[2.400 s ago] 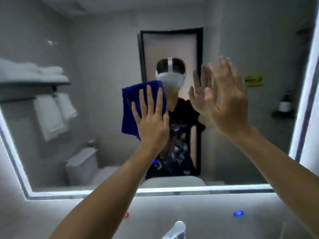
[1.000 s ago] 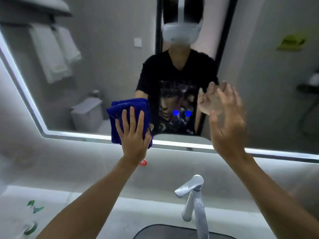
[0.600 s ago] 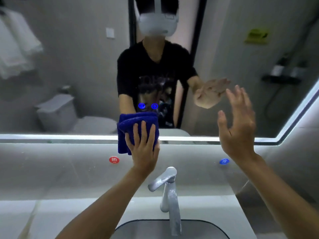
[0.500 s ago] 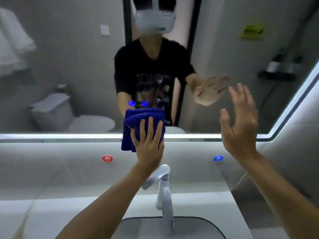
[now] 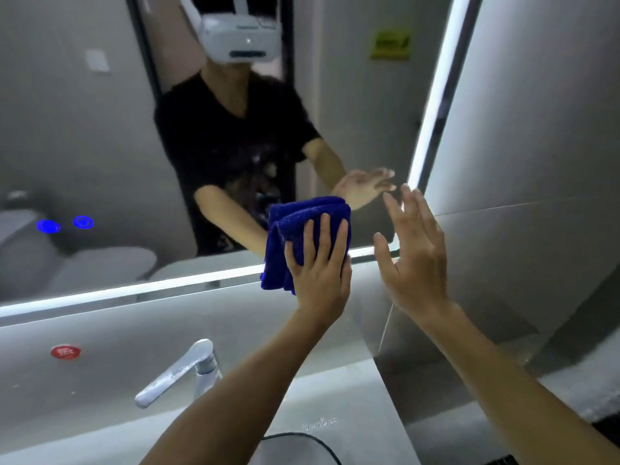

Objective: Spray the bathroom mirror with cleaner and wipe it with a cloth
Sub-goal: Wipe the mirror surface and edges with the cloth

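The folded blue microfibre cloth (image 5: 303, 229) looks soft and light, best driven with a flat palm, as the left hand (image 5: 318, 270) does now, fingers straight, pressing it against the mirror (image 5: 100, 146) at its lower right corner, over the lit bottom edge. The right hand (image 5: 412, 260) hovers open and empty just right of the cloth. Below the cloth, the faucet (image 5: 181, 370) on the desk (image 5: 84, 427) could catch a low stroke.

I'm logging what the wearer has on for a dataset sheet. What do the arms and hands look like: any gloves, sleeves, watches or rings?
Both forearms are bare up to the frame edge: no sleeves show on them. The left hand and right hand wear no gloves, and no watch, band or ring shows on either. The mirror reflects a black short-sleeved T-shirt.
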Motion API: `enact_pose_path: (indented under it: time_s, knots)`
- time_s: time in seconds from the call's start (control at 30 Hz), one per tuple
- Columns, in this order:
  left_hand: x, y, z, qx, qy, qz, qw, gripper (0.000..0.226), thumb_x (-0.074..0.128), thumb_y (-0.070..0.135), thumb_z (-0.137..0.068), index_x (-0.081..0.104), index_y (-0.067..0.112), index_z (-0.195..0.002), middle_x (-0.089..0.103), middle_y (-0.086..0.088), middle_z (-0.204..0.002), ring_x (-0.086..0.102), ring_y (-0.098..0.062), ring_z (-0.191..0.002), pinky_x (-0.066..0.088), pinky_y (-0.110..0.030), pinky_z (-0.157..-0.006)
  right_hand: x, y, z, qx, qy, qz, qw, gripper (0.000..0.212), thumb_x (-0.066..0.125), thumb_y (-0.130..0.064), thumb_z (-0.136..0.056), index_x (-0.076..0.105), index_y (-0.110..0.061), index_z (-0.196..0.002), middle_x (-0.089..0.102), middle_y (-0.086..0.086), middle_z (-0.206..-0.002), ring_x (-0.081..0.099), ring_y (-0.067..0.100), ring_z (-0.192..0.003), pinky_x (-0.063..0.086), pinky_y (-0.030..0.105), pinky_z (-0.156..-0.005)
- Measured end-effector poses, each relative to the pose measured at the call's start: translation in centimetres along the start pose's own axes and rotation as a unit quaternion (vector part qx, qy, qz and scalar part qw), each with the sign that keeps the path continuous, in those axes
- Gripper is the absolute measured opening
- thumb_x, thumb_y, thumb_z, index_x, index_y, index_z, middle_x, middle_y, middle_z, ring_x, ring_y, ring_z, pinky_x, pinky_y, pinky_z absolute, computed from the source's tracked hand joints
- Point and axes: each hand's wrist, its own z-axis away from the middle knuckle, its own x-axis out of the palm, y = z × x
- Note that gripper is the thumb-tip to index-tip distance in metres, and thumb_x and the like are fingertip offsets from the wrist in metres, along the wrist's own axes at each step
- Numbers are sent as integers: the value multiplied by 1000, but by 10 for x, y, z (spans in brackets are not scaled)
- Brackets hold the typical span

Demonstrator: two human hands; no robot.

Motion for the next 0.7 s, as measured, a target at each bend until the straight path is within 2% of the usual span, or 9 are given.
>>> enact_pose_path:
  time_s: [0.13, 0.2, 0.3, 0.37, 0.47, 0.5, 0.57, 0.63, 0.7]
  knots:
    - [21, 66, -20, 57, -64, 4, 996, 63, 36, 40, -98, 16, 25, -156, 9, 1, -165, -4, -20, -152, -10, -50, -120, 4, 41, 13, 48, 1, 2, 999, 54, 52, -29, -98, 43, -16, -149, 38, 7, -158, 30, 25, -149, 35, 51, -117]
    - [25, 87, -27, 104, -103, 14, 989, 66, 34, 42, -97, 12, 25, -157, 7, 2, -165, -10, -18, -152, -13, -49, -120, 9, 46, 19, 76, 9, -24, 997, 52, 44, -31, -102, 40, -16, -151, 37, 5, -158, 29, 21, -149, 34, 47, -118]
    - [20, 92, -32, 128, -108, 26, 986, 62, 31, 37, -99, 11, 25, -157, 11, 2, -165, -7, -17, -151, -12, -45, -121, 18, 41, 24, 121, 6, -88, 989, 55, 34, -36, -103, 31, -17, -155, 27, 2, -162, 20, 16, -152, 27, 40, -122]
    - [7, 74, -36, 166, -115, 93, 975, 61, 42, 31, -99, 20, 21, -156, 18, 1, -163, 1, -14, -152, -3, -41, -124, 28, 26, 25, 133, 12, -113, 985, 59, 31, -38, -102, 26, -16, -157, 17, 1, -165, 13, 16, -154, 21, 39, -124]
    - [-24, 17, -43, 229, -161, 291, 915, 58, 60, 10, -93, 40, 9, -147, 35, -8, -157, 21, -16, -150, 18, -39, -123, 50, -1, 20, 147, 44, -138, 978, 62, 29, -40, -101, 23, -15, -157, 6, 6, -166, 4, 23, -155, 12, 43, -125]
    - [-36, -8, -41, 209, -165, 322, 908, 56, 61, 0, -88, 48, 6, -142, 43, -10, -152, 31, -19, -147, 26, -40, -121, 59, -9, 17, 157, 58, -131, 977, 63, 29, -42, -100, 23, -14, -156, 6, 12, -165, 4, 29, -154, 10, 46, -125]
    - [-62, -61, -27, 132, -130, 324, 928, 55, 59, -13, -78, 60, 3, -130, 57, -9, -139, 48, -21, -135, 39, -39, -112, 77, -23, 12, 172, 87, -94, 977, 66, 32, -42, -98, 24, -10, -155, 10, 25, -163, 6, 39, -151, 8, 51, -123]
    - [-88, -112, 2, 58, -66, 291, 953, 46, 56, -13, -78, 68, 3, -119, 67, -4, -125, 60, -17, -121, 48, -37, -101, 96, -44, 11, 138, 108, -49, 983, 64, 36, -39, -97, 30, -10, -154, 17, 31, -159, 11, 44, -148, 9, 54, -121]
    - [-111, -154, 34, -1, -12, 255, 967, 35, 52, -4, -83, 71, 5, -111, 70, 1, -116, 63, -10, -111, 51, -31, -94, 117, -75, 16, 59, 115, 1, 992, 57, 39, -37, -100, 34, -14, -152, 23, 31, -156, 16, 45, -146, 14, 58, -118]
